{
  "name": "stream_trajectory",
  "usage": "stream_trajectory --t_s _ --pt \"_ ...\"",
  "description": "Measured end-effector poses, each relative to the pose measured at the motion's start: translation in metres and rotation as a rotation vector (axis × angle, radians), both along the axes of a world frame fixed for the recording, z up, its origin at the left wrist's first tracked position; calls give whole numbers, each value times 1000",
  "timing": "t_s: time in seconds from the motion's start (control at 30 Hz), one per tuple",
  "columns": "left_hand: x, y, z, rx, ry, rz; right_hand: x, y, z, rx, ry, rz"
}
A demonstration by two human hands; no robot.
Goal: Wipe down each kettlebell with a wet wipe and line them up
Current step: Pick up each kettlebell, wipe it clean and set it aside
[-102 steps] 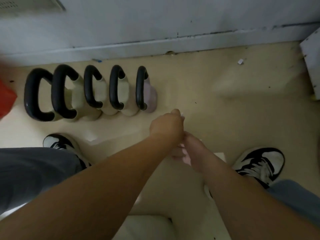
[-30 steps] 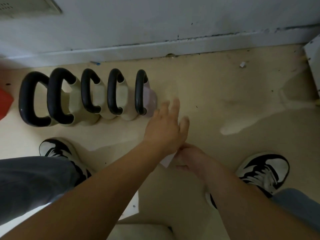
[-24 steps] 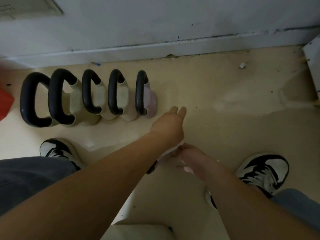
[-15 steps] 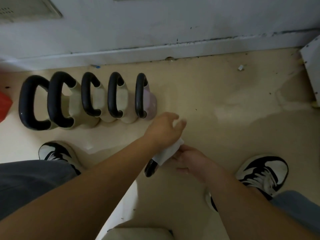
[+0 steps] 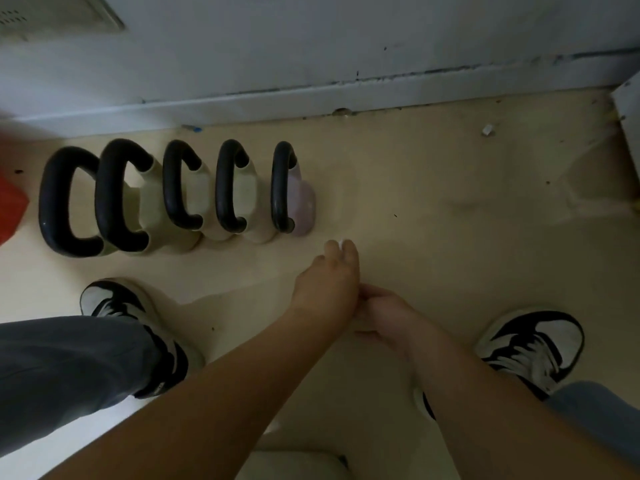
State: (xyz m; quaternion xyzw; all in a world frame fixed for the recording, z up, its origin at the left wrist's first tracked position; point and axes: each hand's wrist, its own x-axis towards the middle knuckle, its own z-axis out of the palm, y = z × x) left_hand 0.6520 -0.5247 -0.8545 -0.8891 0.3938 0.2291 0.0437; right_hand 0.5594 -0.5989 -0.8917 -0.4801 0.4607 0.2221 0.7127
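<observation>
Nearest the camera, two bare forearms reach out over the floor (image 5: 433, 244) between a left shoe (image 5: 114, 303) and a right shoe (image 5: 540, 344). They meet at the middle of the view.

The left grip (image 5: 327, 282) lies back-up, with its fingers pointing away toward the wall. A sliver of white shows at its fingertips, probably the wet wipe (image 5: 341, 242). Whether the fingers pinch it or only lie on it cannot be told.

The right grip (image 5: 384, 311) sits just behind and touches the left one, its fingers curled in under the left palm. What they close on, if anything, is hidden. No kettlebell can be seen between the two.

Farther off, ahead and to the left, is the row of kettlebells (image 5: 183, 188). Five of them stand side by side and touching. The row runs left to right along the wall, and each black handle is set crosswise to it, front to back.

The right end of the row is the lilac kettlebell (image 5: 304, 206). It is near the left fingertips, forward and slightly left of them, with bare floor to its right. The left grip is the nearer of the two, so anything added to the line would likely go forward into that spot.

Beyond the row are the skirting board (image 5: 277, 102) and a paper scrap (image 5: 487, 129). A red thing (image 5: 10, 206) shows at the left edge.
</observation>
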Motion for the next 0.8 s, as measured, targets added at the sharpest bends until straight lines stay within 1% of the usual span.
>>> stream_trajectory --t_s 0.1,0.2,0.3,0.43,0.53,0.63,0.7,0.8 --pt "2 -20 8 173 -3 14 -2 0 -5 10 -7 -15" --pt "12 -39 11 315 8 -92 -2 -1 -7 26 22 -30" --pt "24 -56 8 385 40 -112 -2 1 -13 9 30 -15" --pt "27 -63 1 423 127 3 1 5 -12 -82 34 59" --pt "26 -54 0 319 193 157 4 4 -4 -178 -8 27" --pt "19 -32 2 109 246 310 8 10 -1 -380 -35 115" --pt "12 -17 1 -60 271 328 9 13 0 -455 -16 202" --pt "6 10 -4 -236 317 264 10 18 -3 -487 3 202"
